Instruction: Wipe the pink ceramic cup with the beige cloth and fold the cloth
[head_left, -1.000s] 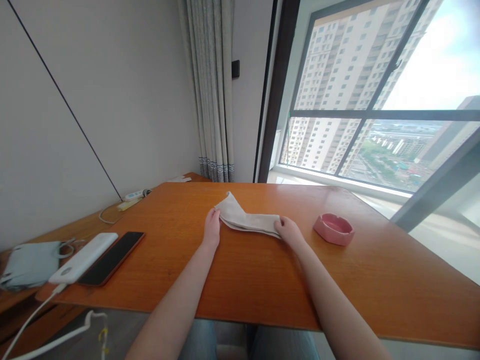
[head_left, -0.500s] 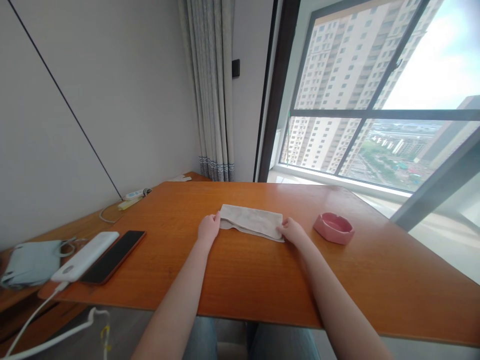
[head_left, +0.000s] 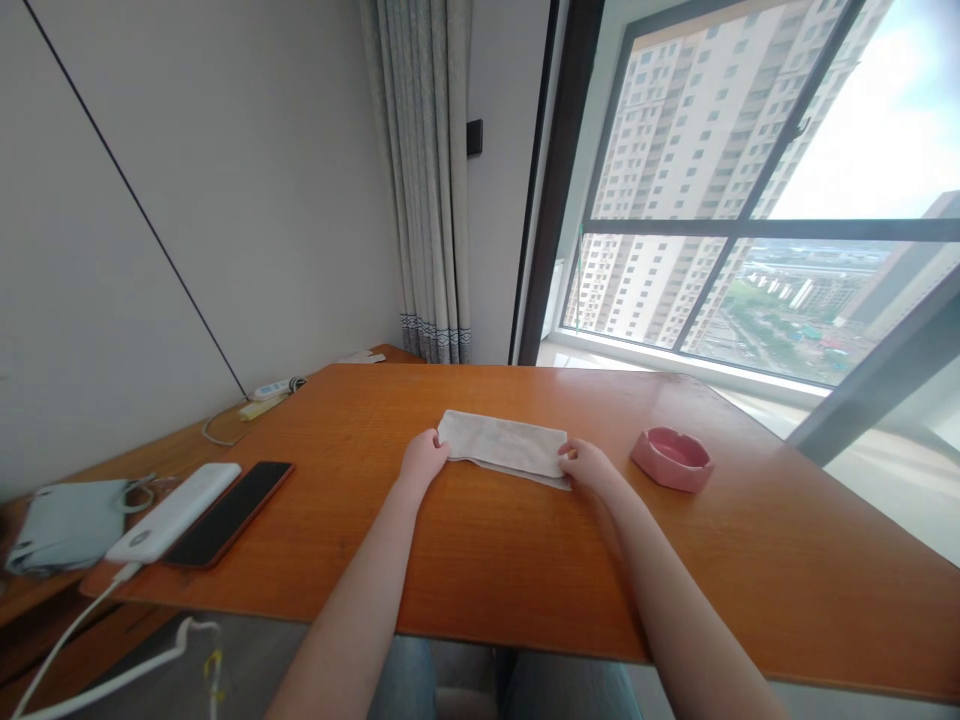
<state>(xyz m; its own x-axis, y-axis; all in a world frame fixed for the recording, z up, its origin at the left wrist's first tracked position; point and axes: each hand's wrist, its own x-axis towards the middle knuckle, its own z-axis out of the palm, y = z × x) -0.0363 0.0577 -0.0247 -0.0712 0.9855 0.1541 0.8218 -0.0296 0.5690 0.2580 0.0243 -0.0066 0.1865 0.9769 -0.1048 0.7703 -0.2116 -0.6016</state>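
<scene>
A whitish cloth point(head_left: 504, 444), folded into a long strip, lies on the brown wooden table point(head_left: 495, 560) in front of me. At its left end, my left hand point(head_left: 424, 455) pinches the edge between thumb and fingers. My right hand point(head_left: 583, 464) grips the opposite end in the same way. The lower layer of the cloth peeks out along the near edge. To the right of my right hand sits a pink ashtray point(head_left: 673, 460), apart from it.
On the left of the table are a white power bank point(head_left: 176, 510) with a cable and a dark phone point(head_left: 231, 512). Farther left lies a pale grey pouch point(head_left: 67, 525). A power strip point(head_left: 271, 390) rests by the wall, and a window point(head_left: 720, 230) is at the right.
The upper layer of the cloth now lies flatter and covers more of the lower layer. Both hands keep hold of its ends, with fingers slightly shifted.
</scene>
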